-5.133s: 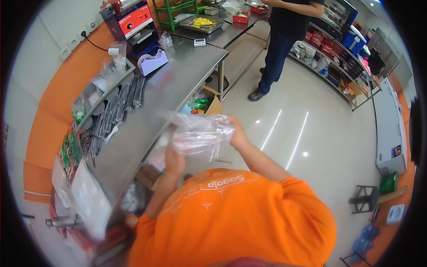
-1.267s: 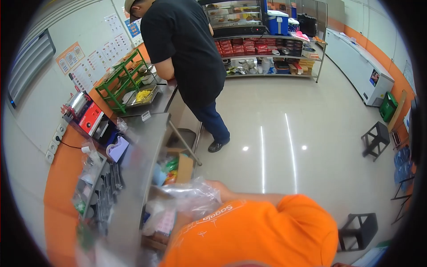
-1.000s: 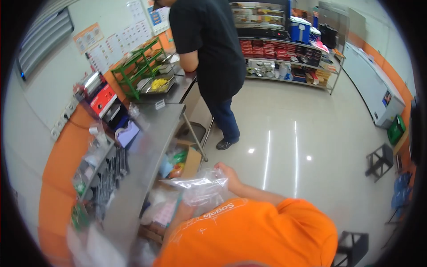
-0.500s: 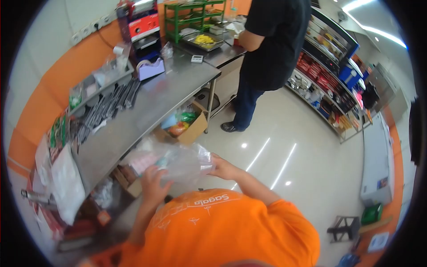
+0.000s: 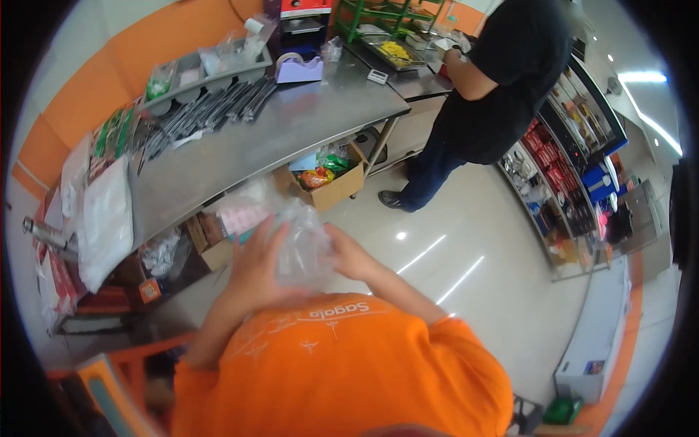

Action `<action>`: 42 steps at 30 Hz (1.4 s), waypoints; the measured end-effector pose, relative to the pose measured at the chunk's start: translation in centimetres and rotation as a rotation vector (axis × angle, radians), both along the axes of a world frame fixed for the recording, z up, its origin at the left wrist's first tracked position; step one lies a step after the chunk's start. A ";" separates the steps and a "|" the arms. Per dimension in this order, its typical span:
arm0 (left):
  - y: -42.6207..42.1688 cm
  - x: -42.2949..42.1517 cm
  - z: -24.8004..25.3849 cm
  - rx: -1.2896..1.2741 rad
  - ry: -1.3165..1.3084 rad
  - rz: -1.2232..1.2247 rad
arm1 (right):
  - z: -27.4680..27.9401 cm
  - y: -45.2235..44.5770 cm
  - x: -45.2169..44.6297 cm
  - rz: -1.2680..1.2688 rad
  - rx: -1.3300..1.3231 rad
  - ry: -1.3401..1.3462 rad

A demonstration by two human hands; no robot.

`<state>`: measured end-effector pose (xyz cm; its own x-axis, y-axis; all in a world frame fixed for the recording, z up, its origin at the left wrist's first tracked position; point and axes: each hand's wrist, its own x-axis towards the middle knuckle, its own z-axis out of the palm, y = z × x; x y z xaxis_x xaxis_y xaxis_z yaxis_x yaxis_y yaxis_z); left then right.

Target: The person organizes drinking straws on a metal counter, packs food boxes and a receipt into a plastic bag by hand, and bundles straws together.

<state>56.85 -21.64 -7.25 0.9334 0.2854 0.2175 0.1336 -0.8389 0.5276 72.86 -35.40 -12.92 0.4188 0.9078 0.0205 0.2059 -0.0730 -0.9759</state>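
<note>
A clear plastic bag is held in front of my chest, between my two hands, beside the metal table's front edge. On its left side my left hand grips the plastic, fingers bent upward against it. At the bag's right edge my right hand is closed on the plastic. The bag looks crumpled and see-through; whether anything is inside cannot be made out. Just beyond it, under the table, sits pink and white packaging.
The steel table bears black bundled sticks, a grey tray and a purple tape dispenser. Below stands an open cardboard box. A person in black stands at the far table end. Shelves are at right.
The view has swung toward the table's left side. Both hands have come closer together, and the bag, stretched out sideways before, is now bunched more upright between them.
</note>
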 end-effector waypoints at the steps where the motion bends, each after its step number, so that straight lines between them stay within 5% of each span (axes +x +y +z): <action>1: -0.1 0.3 0.0 0.133 0.139 0.100 | 1.4 0.1 -0.7 0.023 -0.005 -0.002; 3: 2.2 -0.4 -2.3 -0.049 0.057 0.215 | 4.0 0.5 -1.6 0.269 -0.074 -0.460; 5: 4.9 -1.9 -2.8 -0.213 -0.029 0.308 | 1.4 0.3 0.7 0.105 -0.188 -0.709; 7: 6.2 -3.8 -2.9 -0.411 -0.351 0.276 | 1.5 0.2 4.6 -0.363 -0.127 -1.032; 8: 6.0 -4.0 -3.2 -0.415 -0.342 0.285 | 0.9 0.0 5.0 -0.353 -0.132 -1.024; 11: 6.4 -3.6 -5.5 0.032 -0.404 0.242 | 0.8 0.7 4.4 -0.329 0.086 1.014; 12: 6.6 -4.0 -5.4 0.038 -0.401 0.251 | 1.3 0.7 2.9 -0.319 0.084 1.019; 14: 6.9 -4.3 -5.3 0.162 0.076 0.243 | 2.3 0.8 1.0 -0.231 -0.087 0.490; 15: 7.3 -4.6 -4.6 0.162 0.073 0.246 | 1.4 0.7 1.8 -0.193 -0.035 0.341; 17: 7.9 -5.5 -3.0 -0.835 0.086 -0.268 | 2.8 1.0 2.2 -0.283 -0.002 0.506; 20: 5.5 -3.0 -3.7 -0.748 0.128 -0.109 | 2.5 0.4 1.7 -0.255 0.075 0.709; 21: 4.3 -1.4 -6.9 -0.517 -0.078 0.004 | 2.9 0.3 1.1 -0.025 -0.042 0.412; 23: 4.5 -0.4 -8.1 -0.480 0.002 0.130 | 5.7 0.4 -0.8 0.243 -0.160 -0.085; 24: 4.8 0.0 -8.0 -0.445 0.084 0.255 | 4.6 0.5 0.1 0.246 -0.154 -0.093; 25: 5.5 0.0 -7.8 -0.443 0.080 0.260 | 2.2 0.4 1.6 0.079 -0.146 -0.492; 26: 6.4 -0.3 -7.7 -0.768 -0.239 0.316 | 0.5 0.0 2.9 -0.096 -0.134 -0.880; 27: 6.9 -0.9 -7.7 -1.087 -0.565 0.367 | 0.3 -0.5 4.8 -0.271 -0.181 -0.774; 29: 6.5 -2.2 -7.1 -0.960 -0.481 0.361 | -0.3 -0.8 6.5 -0.434 -0.238 -0.670; 31: 6.0 -2.2 -7.4 -0.485 -0.445 0.183 | -1.1 -1.1 6.6 -0.480 0.052 0.546; 32: 6.5 -2.3 -8.1 -0.492 -0.443 0.183 | -1.5 -1.5 6.2 -0.484 0.045 0.545; 34: 8.6 -2.5 -9.2 0.076 -0.301 0.301 | -2.2 -2.1 4.8 0.295 0.294 1.090; 35: 9.2 -2.0 -9.4 -0.213 -0.414 0.490 | -1.9 -2.0 4.0 0.289 0.295 1.097; 36: 10.0 -1.8 -9.2 -0.214 -0.405 0.485 | -0.7 -1.6 2.7 0.418 0.055 0.527; 37: 10.9 -1.7 -8.9 -0.909 -0.626 0.524 | -0.1 -1.3 2.2 0.513 -0.178 -0.050; 38: 11.3 -1.7 -8.7 -1.618 -0.812 0.527 | -0.7 -1.5 2.8 0.502 -0.176 -0.039; 40: 10.0 -2.1 -7.5 -1.641 -0.749 0.434 | -1.2 -1.8 4.6 0.285 -0.095 0.343; 41: 9.5 -2.4 -7.4 -1.385 -0.564 0.385 | -0.6 -2.1 3.6 -0.017 0.366 0.885; 42: 8.8 -2.8 -7.6 -1.127 -0.388 0.340 | -0.2 -2.3 4.1 -0.012 0.360 0.881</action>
